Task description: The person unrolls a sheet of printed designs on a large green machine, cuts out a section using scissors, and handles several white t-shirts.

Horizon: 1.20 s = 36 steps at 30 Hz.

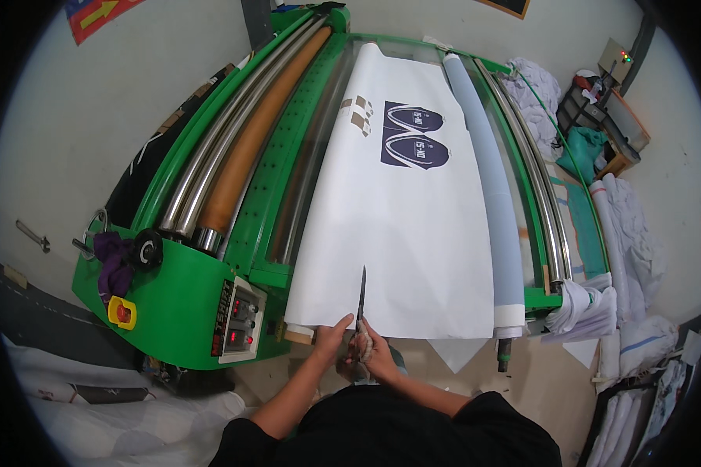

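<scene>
A wide white sheet of paper (413,233) lies stretched over the green machine, with its near edge in front of me. Dark navy printed garment shapes (417,135) and a few small brown patches (360,117) show on its far part. My right hand (379,359) is closed round the handles of a pair of scissors (362,294), whose dark blade points away from me over the sheet. Only one blade is plainly seen. My left hand (332,340) pinches the sheet's near edge just left of the scissors, thumb on top; its other fingers are partly hidden.
Left stands the green machine (171,303) with steel rollers, an orange-brown roller (265,132), a control panel (242,323) and a red-and-yellow emergency button (122,313). A light blue roll (487,171) runs along the sheet's right. White fabric (635,241) is heaped at far right.
</scene>
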Motion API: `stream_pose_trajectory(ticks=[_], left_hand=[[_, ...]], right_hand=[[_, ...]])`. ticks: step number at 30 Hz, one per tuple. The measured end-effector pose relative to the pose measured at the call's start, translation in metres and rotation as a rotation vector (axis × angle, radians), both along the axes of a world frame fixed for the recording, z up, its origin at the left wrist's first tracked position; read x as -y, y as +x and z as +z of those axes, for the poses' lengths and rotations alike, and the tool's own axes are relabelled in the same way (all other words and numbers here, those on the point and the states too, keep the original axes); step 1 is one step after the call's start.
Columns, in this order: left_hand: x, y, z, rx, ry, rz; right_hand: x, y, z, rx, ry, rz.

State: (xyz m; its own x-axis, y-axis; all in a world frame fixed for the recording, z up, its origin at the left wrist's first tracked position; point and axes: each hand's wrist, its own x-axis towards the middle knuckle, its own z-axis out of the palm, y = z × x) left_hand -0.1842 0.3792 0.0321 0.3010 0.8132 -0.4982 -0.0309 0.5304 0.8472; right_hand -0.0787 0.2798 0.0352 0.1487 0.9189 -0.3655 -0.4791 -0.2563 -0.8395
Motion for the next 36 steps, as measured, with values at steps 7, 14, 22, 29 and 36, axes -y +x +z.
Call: stream_pose_trajectory(ticks=[7, 14, 22, 29, 36], left_hand=[[-0.004, 0.001, 0.005, 0.153, -0.057, 0.004], [-0.006, -0.006, -0.006, 0.175, -0.117, 0.008], [-0.003, -0.007, -0.001, 0.069, -0.128, 0.047], [-0.003, -0.011, -0.004, 0.048, -0.127, 0.022], [-0.007, -0.014, 0.002, -0.174, -0.206, -0.053]], right_hand=[[-0.049, 0.033, -0.005, 0.023, 0.084, 0.004], [-0.098, 0.064, -0.027, 0.164, 0.115, -0.001], [-0.152, 0.102, -0.013, 0.089, 0.083, 0.028], [-0.2, 0.135, -0.014, 0.128, 0.08, -0.005], [-0.239, 0.163, -0.015, 0.093, 0.062, 0.014]])
